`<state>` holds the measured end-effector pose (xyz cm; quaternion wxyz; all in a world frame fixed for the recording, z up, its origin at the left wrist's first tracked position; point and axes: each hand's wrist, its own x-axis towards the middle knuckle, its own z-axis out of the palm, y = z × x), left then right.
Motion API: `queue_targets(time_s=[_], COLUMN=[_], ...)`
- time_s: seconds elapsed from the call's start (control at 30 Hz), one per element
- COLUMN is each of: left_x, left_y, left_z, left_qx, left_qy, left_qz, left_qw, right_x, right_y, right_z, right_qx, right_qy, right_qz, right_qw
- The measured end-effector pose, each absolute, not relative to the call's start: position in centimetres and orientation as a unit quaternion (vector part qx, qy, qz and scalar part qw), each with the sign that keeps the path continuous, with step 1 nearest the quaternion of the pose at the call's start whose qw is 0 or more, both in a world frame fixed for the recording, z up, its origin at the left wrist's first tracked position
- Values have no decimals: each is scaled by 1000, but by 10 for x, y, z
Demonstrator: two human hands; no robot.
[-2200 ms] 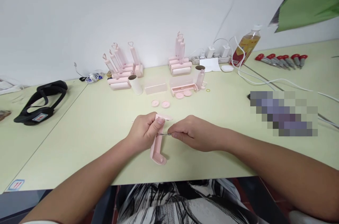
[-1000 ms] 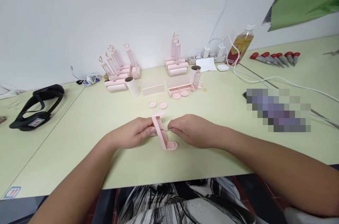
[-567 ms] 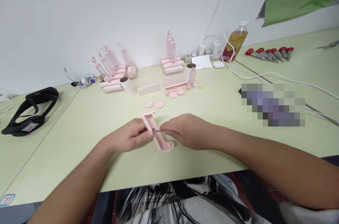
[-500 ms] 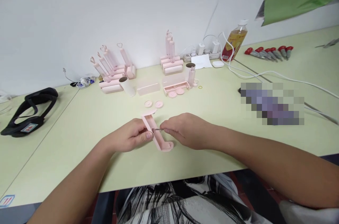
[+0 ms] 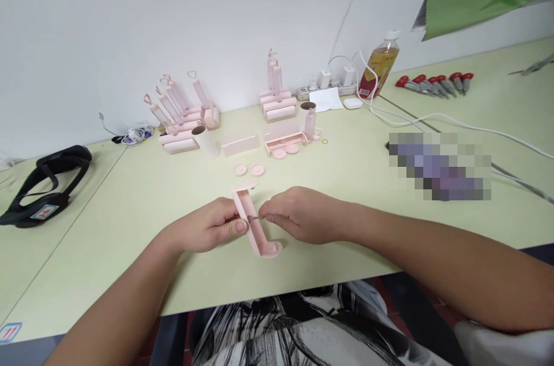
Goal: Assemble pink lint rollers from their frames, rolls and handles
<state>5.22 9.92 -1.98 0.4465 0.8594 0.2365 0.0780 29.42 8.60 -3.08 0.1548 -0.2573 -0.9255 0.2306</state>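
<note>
My left hand (image 5: 213, 228) is closed on a pink plastic bracket (image 5: 255, 227), a long flat bar with a round lug at each end, holding it on edge on the pale green table (image 5: 130, 210). My right hand (image 5: 298, 217) is closed in a pinch on a thin metal pin (image 5: 256, 218). The pin's tip touches the middle of the bracket's bar. Both hands rest on the table near its front edge.
Two pink discs (image 5: 249, 170) lie just beyond the hands. Further back stand pink lint-roller handles (image 5: 182, 112), more handles (image 5: 275, 94), a cardboard tube (image 5: 206, 142) and a pink tray (image 5: 287, 139). A black headset (image 5: 43, 184) sits left. A bottle (image 5: 375, 68), cables (image 5: 433, 120) and red-handled screwdrivers (image 5: 435, 83) are right.
The bracket has been turned from upright to tilted, its top end now pointing left. The right hand kept the pin against the bar throughout. The view shifted slightly.
</note>
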Motion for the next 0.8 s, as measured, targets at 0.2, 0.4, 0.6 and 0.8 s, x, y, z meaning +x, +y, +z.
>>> queue_targets(time_s=[0.2,0.4,0.6,0.8], left_x=[51,54,54,57], left_y=[99,97,97,99], left_z=[-16,-17,-15,-13], left_qx=[844,823,804,821], left_qy=[247,253,243,246], left_qz=[63,62,58,45], left_qw=[472,505,540,514], right_x=[295,296,296,292], right_y=[85,86,86,84], right_z=[-31,-31,-29,-32], right_qx=[-254,-248,-222,-248], right_qy=[-920,-922,-926,-924], right_qz=[243,240,252,254], right_qw=[173,177,173,140])
